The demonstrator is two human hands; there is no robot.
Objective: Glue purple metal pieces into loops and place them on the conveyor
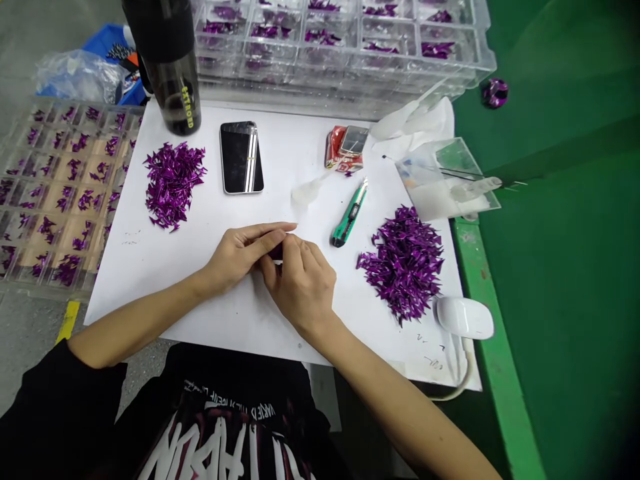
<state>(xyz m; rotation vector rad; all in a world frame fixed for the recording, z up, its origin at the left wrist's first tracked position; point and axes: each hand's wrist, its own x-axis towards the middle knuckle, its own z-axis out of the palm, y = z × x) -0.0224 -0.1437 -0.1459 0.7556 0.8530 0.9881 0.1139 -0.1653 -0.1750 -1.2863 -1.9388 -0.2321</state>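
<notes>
Above the middle of the white board, my left hand (240, 257) and my right hand (303, 277) meet with their fingertips pinched together. A small dark purple piece (277, 251) shows between them, mostly hidden by the fingers. To the left lies a pile of shiny purple pointed pieces (174, 183). Right of my right hand is a larger pile of the same purple pieces (405, 263). A green utility knife (350, 213) rests beyond my right hand, its tip pointing away. Beyond my left hand lies a smartphone (242, 158) with a dark screen.
Transparent compartment boxes with purple pieces stand at the back (320, 53) and at the left (75, 167). A dark bottle (175, 80) stands at the far left corner. A red packet (337, 150), a transparent tray (445, 180) and a white mouse-shaped device (465, 318) are at the right.
</notes>
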